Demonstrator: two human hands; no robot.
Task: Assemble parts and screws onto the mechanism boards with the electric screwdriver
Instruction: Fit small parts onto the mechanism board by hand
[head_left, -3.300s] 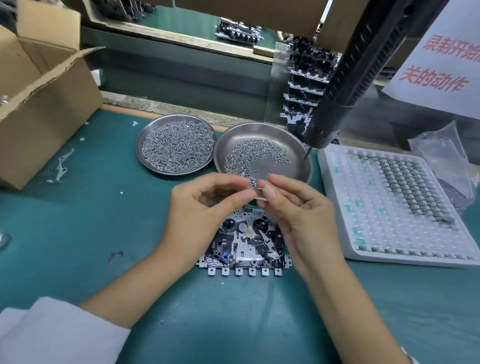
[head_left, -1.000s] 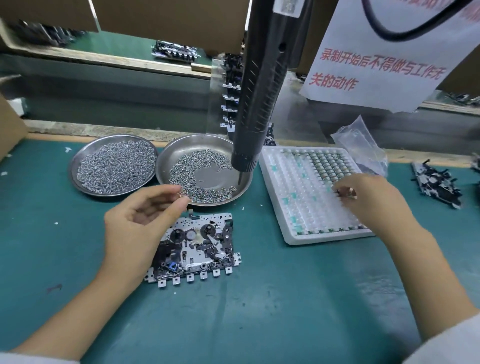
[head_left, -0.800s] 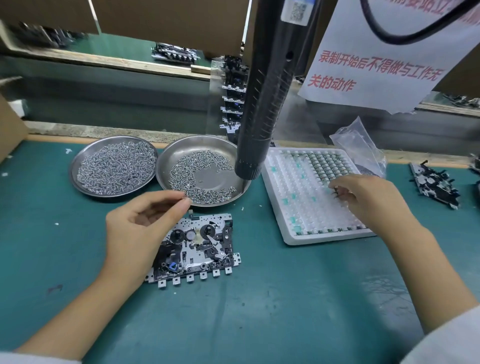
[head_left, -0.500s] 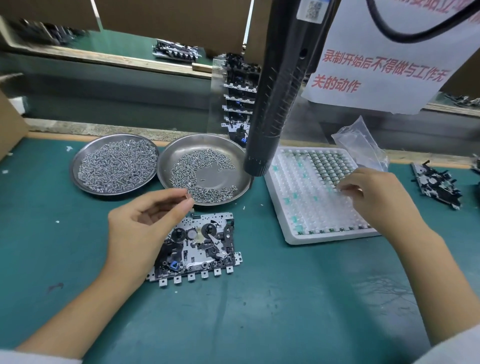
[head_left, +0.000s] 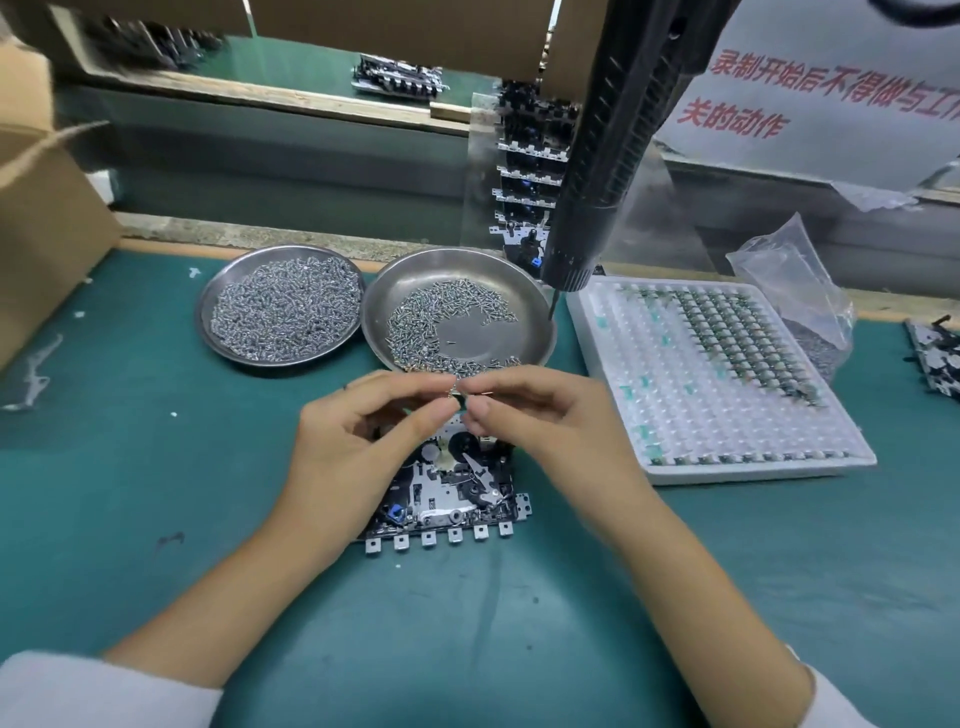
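Landmark: a mechanism board (head_left: 447, 493) is laid flat on the green counter (head_left: 156, 467); all places below are given from it.
Left hand (head_left: 353, 447): held just above the board's far left part, thumb and forefinger closed together on a tiny metal part (head_left: 455, 388); what kind of part cannot be told.
Right hand (head_left: 540, 415): held above the board's far right part, fingertips pinched on something small and brought against the left hand's fingertips.
Hands together: the two pinches are met over the board's far edge; the board itself is not touched by either, as far as can be seen.
Screwdriver (head_left: 602, 156): hung upright beyond the board and to its right, its bit pointed down at the rim of the near dish.
Near dish (head_left: 524, 291): just beyond the board, partly filled with screws (head_left: 431, 322).
Full dish (head_left: 208, 301): beyond the board to the left, touching the near dish.
Tray (head_left: 753, 467): white, to the right of the board, small parts seated in its far cells.
Bag (head_left: 789, 270): clear plastic, beyond the tray.
Box (head_left: 47, 223): cardboard, far left of the board.
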